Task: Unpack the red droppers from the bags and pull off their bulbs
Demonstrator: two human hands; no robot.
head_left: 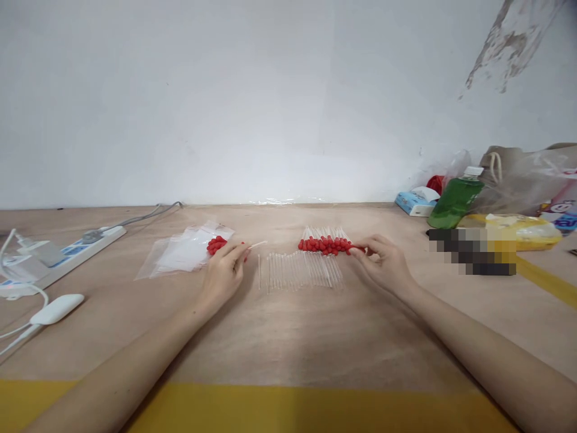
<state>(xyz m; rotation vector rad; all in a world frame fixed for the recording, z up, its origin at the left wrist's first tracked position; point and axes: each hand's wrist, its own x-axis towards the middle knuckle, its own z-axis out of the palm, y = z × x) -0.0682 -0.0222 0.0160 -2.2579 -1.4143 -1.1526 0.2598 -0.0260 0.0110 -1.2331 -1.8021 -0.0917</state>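
My left hand (225, 264) is closed in a pinch on a thin pale stick (258, 244) pointing right, with red showing by its fingertips. Just beyond its knuckles, a cluster of red rounded heads (217, 244) lies by the clear plastic bags (184, 249). My right hand (383, 261) is closed at the right end of a row of red-headed pale sticks (323, 243), thumb and finger pinching a red-headed stick there. Nearer to me, between the hands, thin clear sticks (304, 270) lie side by side in a row.
At left are a white power strip (85, 258) with plugs and a white cable device (58, 308). On the right stand a tissue pack (415, 202), a green bottle (456, 199) and a yellow pack (518, 233). Yellow tape (252, 409) runs along the near edge.
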